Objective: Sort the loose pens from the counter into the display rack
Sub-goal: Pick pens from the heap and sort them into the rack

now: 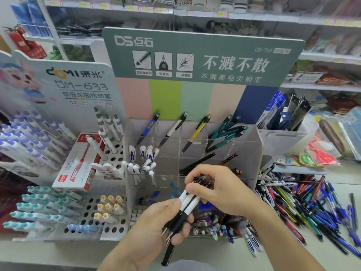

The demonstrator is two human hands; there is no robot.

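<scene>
Loose pens (pixel 304 208) blurred, cut off at right edge

This is a stationery shop. A branded card header (pixel 197 57) with printed pen pictures and slogans stands behind a clear rack (pixel 195 151) divided into compartments, each holding pens. To the left a second printed display (pixel 78 83) with a cartoon mascot backs rows of capped pens (pixel 35 133) set in a perforated stand, beside a red boxed pen pack (pixel 78 165). Behind run long shelves (pixel 136 8) with yellow price tags along their edges and packaged goods. Loose pens (pixel 304 208) lie heaped on the counter (pixel 273 251) at right.
</scene>
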